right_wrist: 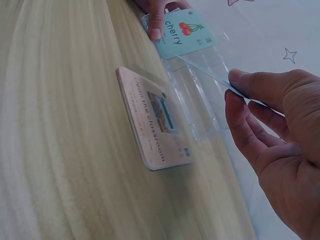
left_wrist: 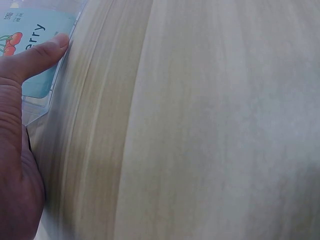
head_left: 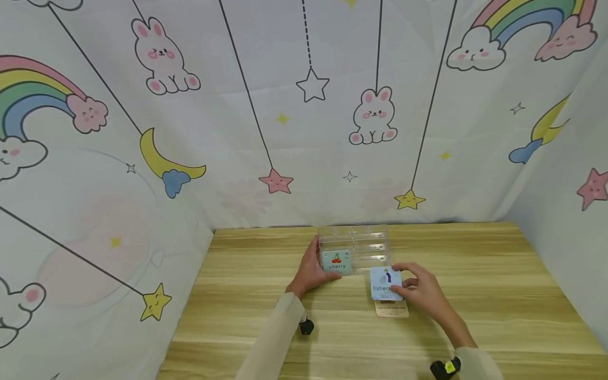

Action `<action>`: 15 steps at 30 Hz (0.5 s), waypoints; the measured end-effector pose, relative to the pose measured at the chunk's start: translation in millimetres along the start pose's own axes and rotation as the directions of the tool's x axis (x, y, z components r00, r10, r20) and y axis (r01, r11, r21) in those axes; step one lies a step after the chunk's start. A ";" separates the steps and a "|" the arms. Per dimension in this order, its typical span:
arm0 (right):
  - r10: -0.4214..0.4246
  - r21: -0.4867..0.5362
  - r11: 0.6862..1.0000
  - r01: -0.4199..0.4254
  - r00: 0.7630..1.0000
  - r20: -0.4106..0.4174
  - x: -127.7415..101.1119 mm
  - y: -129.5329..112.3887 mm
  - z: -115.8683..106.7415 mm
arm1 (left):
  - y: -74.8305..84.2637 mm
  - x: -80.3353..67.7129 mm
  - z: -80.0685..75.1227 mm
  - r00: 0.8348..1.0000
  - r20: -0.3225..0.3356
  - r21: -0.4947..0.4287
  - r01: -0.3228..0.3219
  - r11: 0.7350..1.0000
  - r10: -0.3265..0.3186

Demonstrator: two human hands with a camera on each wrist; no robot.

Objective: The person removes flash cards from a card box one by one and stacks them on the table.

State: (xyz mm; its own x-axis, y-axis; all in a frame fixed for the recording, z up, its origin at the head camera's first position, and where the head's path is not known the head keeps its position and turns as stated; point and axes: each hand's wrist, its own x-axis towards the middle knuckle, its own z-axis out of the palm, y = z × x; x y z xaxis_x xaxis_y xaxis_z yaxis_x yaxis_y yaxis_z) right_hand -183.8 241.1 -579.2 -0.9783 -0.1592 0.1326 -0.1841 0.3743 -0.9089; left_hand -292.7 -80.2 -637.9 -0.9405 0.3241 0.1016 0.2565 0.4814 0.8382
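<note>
My right hand [head_left: 424, 289] pinches a light blue card [head_left: 382, 275] printed "fisher...", its last letters covered by a fingertip. In the right wrist view that card shows nearly edge-on between thumb and fingers. A stack of pale pink cards [right_wrist: 150, 120] reading "clean the classroom" lies below it on the table. Farther left, my left hand [head_left: 311, 273] grips the left end of a clear plastic box [head_left: 368, 248] with compartments. The thumb [left_wrist: 50, 50] lies over the box's front edge, by a green cherry card [head_left: 336, 261] in the left compartment.
The box and cards are on a wood-grain table [head_left: 228, 316]. Behind it hangs a white cloth backdrop [head_left: 328, 142] with rabbits, stars and rainbows, continuing at both sides. A dark wrist device [head_left: 306, 326] sits at the left cuff, another [head_left: 445, 368] at the right.
</note>
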 end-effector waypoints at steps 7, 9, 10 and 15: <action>0.050 -0.002 0.999 -0.050 0.999 0.013 -9.3 5.4 0.0 | 0.3 -0.8 -0.6 1.000 -0.003 0.010 0.014 1.000 -0.014; 0.069 -0.002 0.998 -0.069 0.998 0.013 -11.4 6.5 -0.1 | 0.3 -0.8 -0.6 1.000 -0.008 0.018 0.009 1.000 -0.009; 0.078 -0.001 0.997 -0.078 0.997 0.018 -12.4 7.4 -0.3 | 0.3 -0.8 -0.6 1.000 -0.009 0.022 0.009 1.000 -0.008; 0.120 0.012 0.993 -0.121 0.992 0.039 -16.8 13.1 -1.1 | 0.3 -0.8 -1.1 1.000 -0.007 0.035 0.012 0.999 -0.011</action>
State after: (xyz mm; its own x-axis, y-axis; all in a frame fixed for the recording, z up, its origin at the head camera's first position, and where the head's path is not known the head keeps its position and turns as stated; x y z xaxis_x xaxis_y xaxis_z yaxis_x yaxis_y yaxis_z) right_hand -169.9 249.7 -592.9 -0.9889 -0.1485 0.0067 -0.0633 0.3799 -0.9229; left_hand -292.1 -81.2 -637.2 -0.9450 0.3128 0.0959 0.2532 0.5135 0.8199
